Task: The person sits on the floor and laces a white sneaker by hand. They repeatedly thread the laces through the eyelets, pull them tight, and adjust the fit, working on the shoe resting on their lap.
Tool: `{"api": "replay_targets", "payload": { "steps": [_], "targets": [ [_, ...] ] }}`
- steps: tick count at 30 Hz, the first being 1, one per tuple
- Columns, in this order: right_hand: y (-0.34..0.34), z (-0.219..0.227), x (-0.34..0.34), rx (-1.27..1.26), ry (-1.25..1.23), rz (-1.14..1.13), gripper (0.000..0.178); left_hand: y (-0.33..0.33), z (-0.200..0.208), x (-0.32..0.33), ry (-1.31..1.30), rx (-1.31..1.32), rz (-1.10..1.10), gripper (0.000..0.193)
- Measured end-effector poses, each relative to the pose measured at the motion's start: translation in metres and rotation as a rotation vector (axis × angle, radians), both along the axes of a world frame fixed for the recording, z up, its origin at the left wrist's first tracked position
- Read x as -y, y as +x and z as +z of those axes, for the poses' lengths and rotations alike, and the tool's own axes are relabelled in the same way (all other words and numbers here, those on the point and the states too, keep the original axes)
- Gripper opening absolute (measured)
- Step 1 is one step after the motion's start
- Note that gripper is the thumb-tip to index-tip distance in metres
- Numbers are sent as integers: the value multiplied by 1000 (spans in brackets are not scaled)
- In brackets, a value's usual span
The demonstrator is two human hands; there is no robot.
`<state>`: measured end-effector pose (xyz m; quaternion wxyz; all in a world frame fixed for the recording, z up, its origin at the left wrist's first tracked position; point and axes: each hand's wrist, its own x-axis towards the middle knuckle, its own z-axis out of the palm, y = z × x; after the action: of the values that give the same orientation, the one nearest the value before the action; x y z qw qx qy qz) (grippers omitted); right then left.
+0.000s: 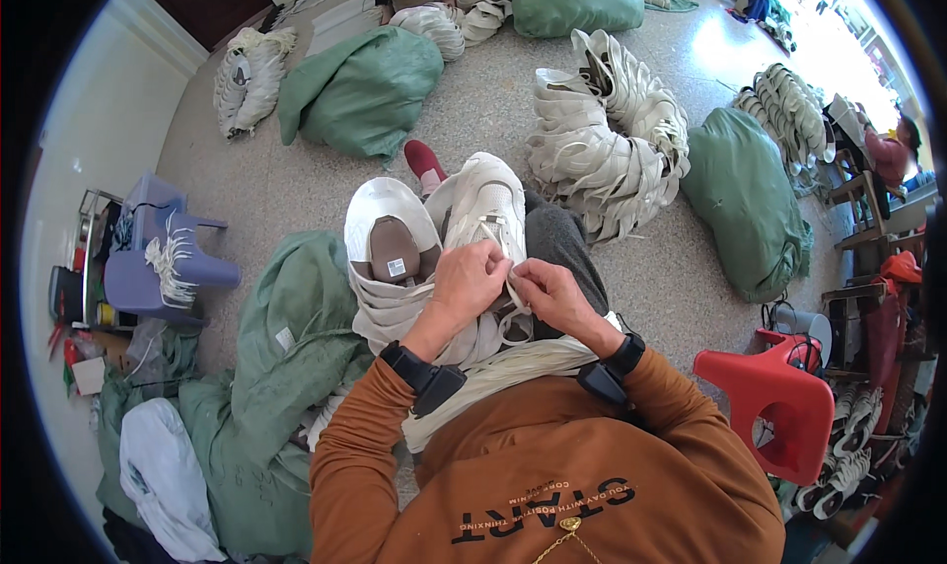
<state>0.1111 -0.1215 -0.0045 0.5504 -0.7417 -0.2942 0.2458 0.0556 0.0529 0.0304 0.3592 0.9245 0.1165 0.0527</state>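
Observation:
A white shoe upper lies over my lap with its toe pointing away from me. My left hand is closed on its lacing edge, fingertips pinched together. Right beside it, my right hand pinches a thin white shoelace at the eyelets; the exact grip is partly hidden by the fingers. To the left sits a nested stack of white uppers, the nearest opening showing a brown lining with a small label. Across my lap, close to my waist, lies a bundle of loose white laces.
Green sacks stand on the speckled floor, another at the right. A ring of stacked uppers lies ahead. A red stool is near my right; a purple stool with laces is left. Other people are farther off.

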Motion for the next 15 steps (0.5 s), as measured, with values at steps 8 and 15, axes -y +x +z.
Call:
{"api": "replay_targets", "payload": {
  "steps": [8,15],
  "targets": [
    [-14,4,1,-57,53,100,17,4,-18,-11,-168,63,66,17],
    [34,22,66,-676,9,-65,25,-10,29,-91,-785,-355,-38,21]
  ]
}}
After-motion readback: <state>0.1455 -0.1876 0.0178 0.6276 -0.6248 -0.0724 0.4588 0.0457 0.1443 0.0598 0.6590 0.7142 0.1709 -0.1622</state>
